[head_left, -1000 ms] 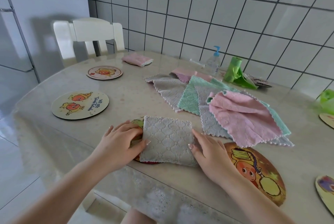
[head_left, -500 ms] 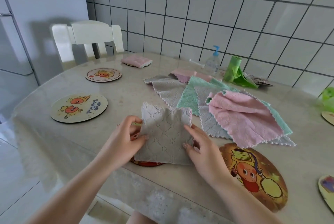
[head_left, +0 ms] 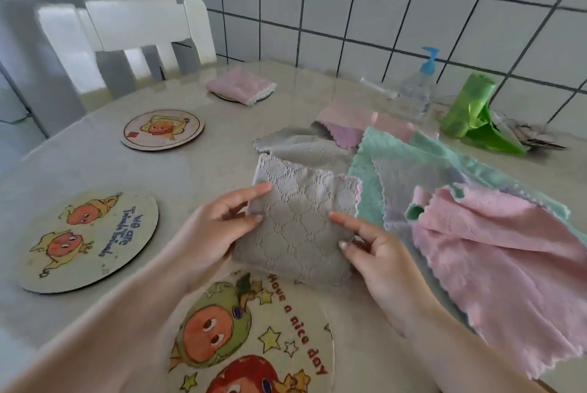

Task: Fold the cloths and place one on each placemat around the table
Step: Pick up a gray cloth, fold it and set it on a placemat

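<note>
A folded grey cloth is held up just above the table between both hands. My left hand pinches its left edge, thumb on top. My right hand pinches its right edge. Below it lies a round placemat with a cartoon and the words "Have a nice day". Two more bare placemats lie to the left, one near and one farther. A folded pink cloth rests on a far placemat. A pile of loose cloths, pink, mint and grey, spreads to the right.
A white chair stands at the far left of the table. By the tiled wall are a clear pump bottle with a blue top and a green plastic bag.
Both hands lifted the grey cloth off the near placemat and carried it up and away from me. The placemat below is now uncovered. The view moved closer.
</note>
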Tool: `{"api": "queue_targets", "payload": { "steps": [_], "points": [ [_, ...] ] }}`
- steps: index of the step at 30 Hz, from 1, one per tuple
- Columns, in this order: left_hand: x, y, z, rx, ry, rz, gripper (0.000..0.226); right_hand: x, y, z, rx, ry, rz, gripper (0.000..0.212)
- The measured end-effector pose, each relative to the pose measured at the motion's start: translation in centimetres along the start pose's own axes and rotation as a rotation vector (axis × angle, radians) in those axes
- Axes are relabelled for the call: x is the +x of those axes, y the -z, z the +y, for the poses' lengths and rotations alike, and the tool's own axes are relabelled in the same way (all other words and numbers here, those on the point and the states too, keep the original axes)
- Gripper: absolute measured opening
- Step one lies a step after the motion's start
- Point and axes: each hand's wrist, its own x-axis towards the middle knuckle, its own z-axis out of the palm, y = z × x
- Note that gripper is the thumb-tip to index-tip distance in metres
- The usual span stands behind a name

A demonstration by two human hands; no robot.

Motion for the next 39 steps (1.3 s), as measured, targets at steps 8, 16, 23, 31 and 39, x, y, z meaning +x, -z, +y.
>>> {"api": "queue_targets", "payload": {
  "steps": [8, 16, 23, 31, 39],
  "points": [
    [4.4, 6.5, 4.1, -0.117, 0.252, 0.208, 0.037, 7.1, -4.3, -6.1, -0.101, -0.102, -0.16, 0.054],
    [11.1, 16.3, 8.0, 0.216, 0.313, 0.248, 0.032, 14.8, -14.0, -10.8, -0.162, -0.194, -0.169, 0.05],
    [17.6, 23.0, 8.5, 0.426, 0.331, 0.269, 0.033, 21.3, -21.1, -11.7, -0.162, -0.265, -0.195, 0.06],
    [22.1, 26.2, 8.2, 0.578, 0.291, 0.155, 0.04, 25.0, -24.8, -9.4, -0.141, -0.316, -0.125, 0.067],
    [22.9, 27.6, 7.2, 0.683, 0.261, 0.116, 0.04, 25.4, -25.7, -10.3, -0.187, -0.324, -0.122, 0.063]
  ]
}}
